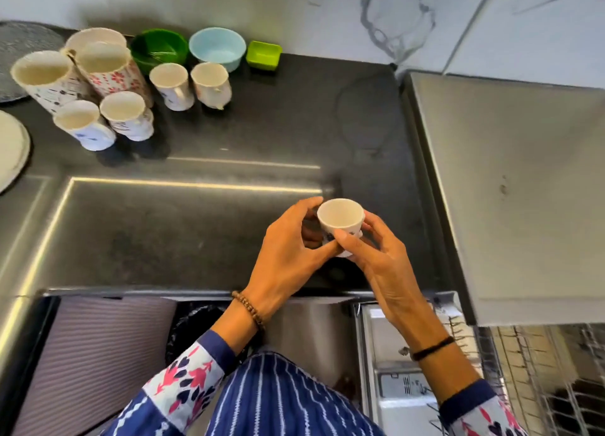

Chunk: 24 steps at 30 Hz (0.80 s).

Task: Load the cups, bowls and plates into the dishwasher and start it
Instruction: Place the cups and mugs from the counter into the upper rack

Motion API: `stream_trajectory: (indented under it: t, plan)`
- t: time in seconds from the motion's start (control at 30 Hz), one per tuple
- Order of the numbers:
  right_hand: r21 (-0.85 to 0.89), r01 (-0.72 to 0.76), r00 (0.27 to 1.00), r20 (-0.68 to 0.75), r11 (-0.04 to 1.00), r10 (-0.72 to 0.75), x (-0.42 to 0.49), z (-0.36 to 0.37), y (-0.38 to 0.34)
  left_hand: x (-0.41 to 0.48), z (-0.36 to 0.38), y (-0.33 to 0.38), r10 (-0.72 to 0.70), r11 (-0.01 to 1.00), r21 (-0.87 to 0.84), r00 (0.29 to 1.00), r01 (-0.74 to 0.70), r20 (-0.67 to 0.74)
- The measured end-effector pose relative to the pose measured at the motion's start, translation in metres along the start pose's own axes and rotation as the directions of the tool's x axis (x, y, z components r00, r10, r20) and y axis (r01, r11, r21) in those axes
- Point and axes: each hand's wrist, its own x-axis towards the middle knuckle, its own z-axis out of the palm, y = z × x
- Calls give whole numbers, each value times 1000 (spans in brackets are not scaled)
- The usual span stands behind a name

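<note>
A small white cup (340, 217) with blue flowers is held upright above the dark counter (196, 232), near its front edge. My left hand (288, 255) wraps its left side and my right hand (376, 258) grips its right side and base. Several patterned mugs (98, 88) stand at the back left. Behind them sit a green bowl (158, 49), a pale blue bowl (217, 47) and a small lime square dish (263, 54). A white plate (11, 150) shows at the left edge. The open dishwasher door (393, 370) and wire rack (540, 386) lie at bottom right.
A steel appliance top (523, 190) fills the right side, higher than the counter. A grey textured plate (23, 45) lies at the far back left. A ribbed grey mat (98, 353) lies below the counter's front edge on the left. Marble wall tiles run behind.
</note>
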Motion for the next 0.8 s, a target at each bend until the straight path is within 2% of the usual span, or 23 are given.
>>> stream_trajectory:
  t: [0.13,0.43,0.53,0.7,0.8]
  plan:
    - [-25,-18,1000,-4,1000,18,-45,-56,20,-34,53,15,15,995,97,997,-22,72]
    - [60,-133,987,-81,989,137,-151,-181,80,-120,176,22,-113,993,58,929,99,353]
    - [116,-184,975,-108,976,196,-173,-212,108,-140,214,17,-116,993,77,904,93,411]
    - [198,-265,941,-159,944,297,-188,-258,158,-148,279,-18,-183,960,277,828,35,530]
    - [176,-311,917,-203,934,344,-183,-282,185,-141,308,-38,-180,866,467,759,-179,625]
